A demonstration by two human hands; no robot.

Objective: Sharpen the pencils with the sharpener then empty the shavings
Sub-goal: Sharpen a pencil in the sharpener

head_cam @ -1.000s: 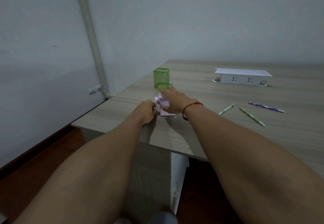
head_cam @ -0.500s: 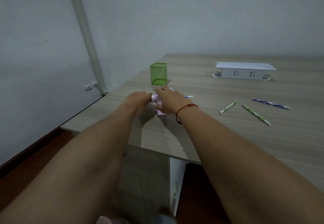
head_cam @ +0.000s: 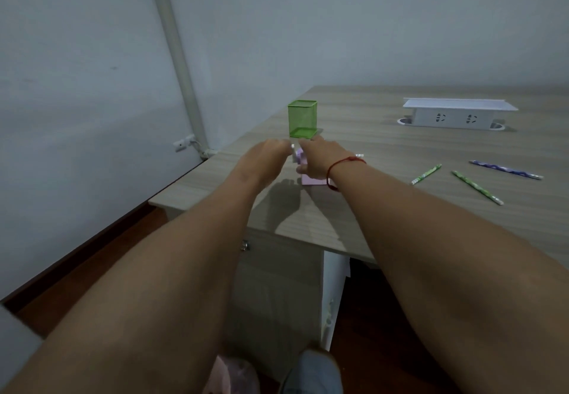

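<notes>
Left hand (head_cam: 267, 155) higher; green holder (head_cam: 302, 119) behind sharpener (head_cam: 311, 180).

Both bare forearms reach forward and converge near the left front corner of the table (head_cam: 400, 208). The left hand (head_cam: 267, 155) is knuckles-up, its fingers curled at the left end of the sharpener (head_cam: 310, 180). The right hand (head_cam: 320, 159), a red string (head_cam: 345, 166) round its wrist, grips the sharpener from above, fingers bent over it.

Plain office room: wood-grain desk (head_cam: 400, 147) with a built-in white socket box (head_cam: 455, 118), green mesh pen holder (head_cam: 302, 118).
</notes>
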